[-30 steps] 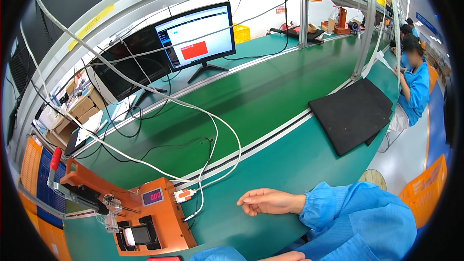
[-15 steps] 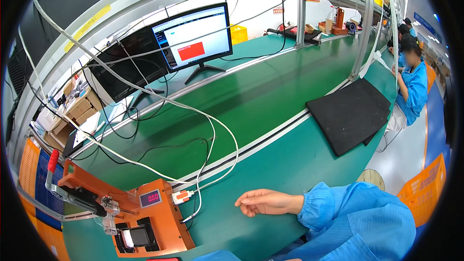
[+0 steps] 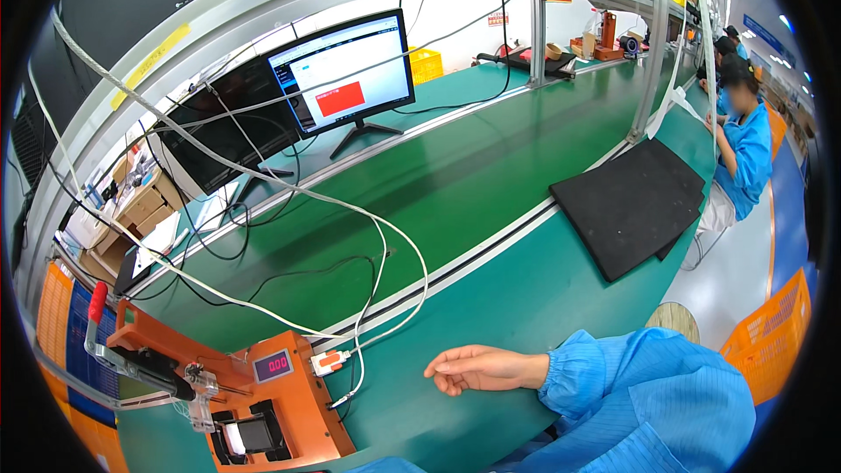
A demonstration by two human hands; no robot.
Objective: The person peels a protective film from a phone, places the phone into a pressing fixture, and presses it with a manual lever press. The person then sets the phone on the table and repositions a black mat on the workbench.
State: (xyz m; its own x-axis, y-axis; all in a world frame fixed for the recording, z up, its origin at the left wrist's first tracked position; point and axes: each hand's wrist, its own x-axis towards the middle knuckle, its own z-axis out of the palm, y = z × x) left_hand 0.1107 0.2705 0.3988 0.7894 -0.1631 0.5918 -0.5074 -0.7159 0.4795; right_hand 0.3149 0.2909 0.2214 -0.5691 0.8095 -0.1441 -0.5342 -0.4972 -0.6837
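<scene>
My right hand (image 3: 477,370) lies on the green bench (image 3: 491,298), palm down with the fingers loosely stretched to the left, holding nothing. Its blue sleeve (image 3: 639,403) comes in from the lower right. A short way to its left stands an orange test fixture (image 3: 293,412) with a small digital display (image 3: 272,364), a black nest (image 3: 250,434) and a red-handled clamp lever (image 3: 96,307). An orange-and-white connector (image 3: 328,361) on white cables (image 3: 385,245) sits at the fixture's side, apart from the fingers. My left hand is out of view; only a sliver of blue sleeve (image 3: 385,464) shows at the bottom edge.
A lit monitor (image 3: 346,70) and a dark one (image 3: 219,123) stand behind the conveyor belt (image 3: 455,175). A black mat (image 3: 631,201) lies at the right. A seated co-worker in blue (image 3: 745,153) works farther along. A round stool (image 3: 673,322) and an orange crate (image 3: 771,337) stand on the floor.
My right hand has stayed nearly where it was on the bench. The fingertips of my left hand, seen at the bottom edge one second ago, have dropped out of view.
</scene>
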